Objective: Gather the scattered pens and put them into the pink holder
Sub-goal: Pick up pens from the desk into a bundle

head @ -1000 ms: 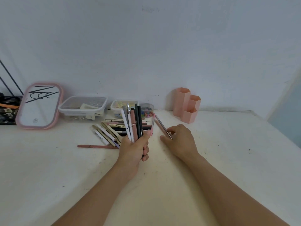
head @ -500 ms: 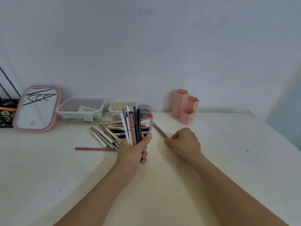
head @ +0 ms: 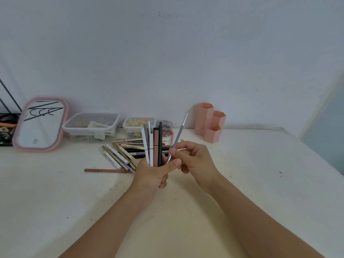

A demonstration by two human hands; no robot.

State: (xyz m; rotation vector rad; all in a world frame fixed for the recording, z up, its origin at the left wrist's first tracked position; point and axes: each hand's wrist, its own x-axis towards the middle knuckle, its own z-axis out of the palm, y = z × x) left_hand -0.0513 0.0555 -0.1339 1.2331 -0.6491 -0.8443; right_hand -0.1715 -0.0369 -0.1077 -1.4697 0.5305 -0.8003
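My left hand (head: 151,175) grips an upright bundle of pens (head: 153,146), white, grey, pink and black. My right hand (head: 193,158) pinches a thin grey pen (head: 179,134), tilted up to the right, its lower end against the bundle at my left thumb. A pile of loose pens (head: 121,154) lies on the table behind my left hand, and one long brown pen (head: 104,170) lies apart in front of it. The pink holder (head: 210,123), made of three hexagonal tubes, stands by the wall to the right, apart from both hands.
A pink-framed mirror (head: 40,125) leans at the far left. Two clear plastic boxes (head: 91,125) (head: 138,125) and a small jar of coloured bits (head: 166,128) stand along the wall. The cream table (head: 260,174) runs to a right edge near the holder.
My right hand has lifted the thin grey pen off the table and brought it left to the bundle in my left hand. The left hand has hardly moved.
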